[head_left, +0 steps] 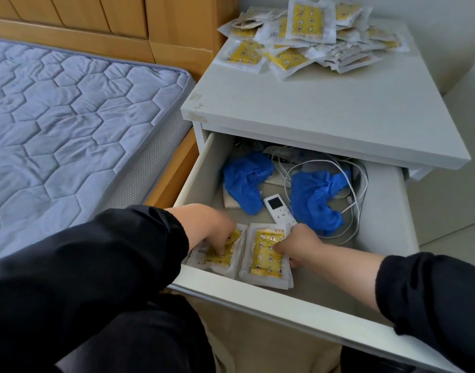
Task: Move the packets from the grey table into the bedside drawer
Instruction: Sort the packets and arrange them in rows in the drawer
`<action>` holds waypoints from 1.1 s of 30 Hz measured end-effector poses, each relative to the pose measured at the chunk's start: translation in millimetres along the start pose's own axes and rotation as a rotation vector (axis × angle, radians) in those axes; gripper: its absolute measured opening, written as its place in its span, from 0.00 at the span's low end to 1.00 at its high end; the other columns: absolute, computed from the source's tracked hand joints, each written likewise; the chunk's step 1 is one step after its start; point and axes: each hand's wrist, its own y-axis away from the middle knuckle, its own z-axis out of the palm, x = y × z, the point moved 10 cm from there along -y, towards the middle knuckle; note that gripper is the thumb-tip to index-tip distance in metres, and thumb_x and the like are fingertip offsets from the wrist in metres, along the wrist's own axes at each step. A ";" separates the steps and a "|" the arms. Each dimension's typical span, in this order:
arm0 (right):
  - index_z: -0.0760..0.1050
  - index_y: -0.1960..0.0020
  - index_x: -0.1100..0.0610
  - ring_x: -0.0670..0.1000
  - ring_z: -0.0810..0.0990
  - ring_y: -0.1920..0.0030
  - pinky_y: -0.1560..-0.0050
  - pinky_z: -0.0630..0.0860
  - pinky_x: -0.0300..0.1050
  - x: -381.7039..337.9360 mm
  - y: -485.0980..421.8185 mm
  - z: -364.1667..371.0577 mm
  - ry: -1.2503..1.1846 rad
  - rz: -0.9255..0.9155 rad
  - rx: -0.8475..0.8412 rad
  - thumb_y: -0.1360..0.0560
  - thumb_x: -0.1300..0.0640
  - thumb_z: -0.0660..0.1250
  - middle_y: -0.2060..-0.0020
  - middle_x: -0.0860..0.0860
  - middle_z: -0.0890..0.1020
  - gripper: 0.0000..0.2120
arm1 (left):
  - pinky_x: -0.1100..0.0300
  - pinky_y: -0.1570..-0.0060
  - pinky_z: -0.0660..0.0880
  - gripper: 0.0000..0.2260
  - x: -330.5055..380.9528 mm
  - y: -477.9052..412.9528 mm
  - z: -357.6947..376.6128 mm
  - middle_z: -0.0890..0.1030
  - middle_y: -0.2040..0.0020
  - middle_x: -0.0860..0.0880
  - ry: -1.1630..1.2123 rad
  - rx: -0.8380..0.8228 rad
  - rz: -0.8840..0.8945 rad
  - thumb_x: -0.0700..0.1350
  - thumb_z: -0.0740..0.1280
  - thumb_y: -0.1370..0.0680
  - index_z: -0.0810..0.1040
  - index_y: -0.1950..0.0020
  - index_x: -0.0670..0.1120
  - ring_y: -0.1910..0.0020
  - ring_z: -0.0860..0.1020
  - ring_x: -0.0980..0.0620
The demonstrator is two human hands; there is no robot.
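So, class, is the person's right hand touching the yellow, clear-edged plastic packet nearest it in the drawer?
Touching. Head view: the right hand pinches the yellow packet, thumb on top.

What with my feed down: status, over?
Left hand holds left packet, right hand right packet, both in drawer. Pile on grey table. Blue gloves, cables behind.

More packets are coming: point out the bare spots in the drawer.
Bare drawer floor lies front right, between the right packet and the right wall. Crowded: the left packet front left; blue gloves, cables and a remote at the back.
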 end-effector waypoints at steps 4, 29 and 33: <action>0.72 0.51 0.62 0.57 0.83 0.64 0.65 0.82 0.52 -0.9 12.4 22.2 0.083 0.000 -0.136 0.28 0.57 0.73 0.55 0.60 0.81 0.13 | 0.56 0.49 0.72 0.22 5.5 -2.7 -4.2 0.78 0.41 0.45 -0.051 0.069 0.038 0.53 0.71 0.26 0.73 0.37 0.44 0.44 0.76 0.46; 0.68 0.34 0.58 0.54 0.72 0.42 0.44 0.74 0.48 -61.0 36.8 39.6 0.857 -0.708 -0.049 0.32 0.46 0.75 0.41 0.54 0.71 0.32 | 0.58 0.58 0.71 0.21 24.2 9.9 2.7 0.75 0.62 0.50 -0.176 0.020 0.088 0.59 0.71 0.28 0.79 0.46 0.43 0.59 0.74 0.49; 0.69 0.34 0.57 0.54 0.72 0.42 0.44 0.75 0.52 -70.3 44.4 11.6 0.797 -0.678 0.020 0.31 0.45 0.73 0.41 0.53 0.72 0.31 | 0.59 0.61 0.70 0.16 25.5 24.6 -21.0 0.72 0.65 0.51 -0.165 0.143 0.081 0.58 0.69 0.26 0.76 0.54 0.45 0.65 0.71 0.52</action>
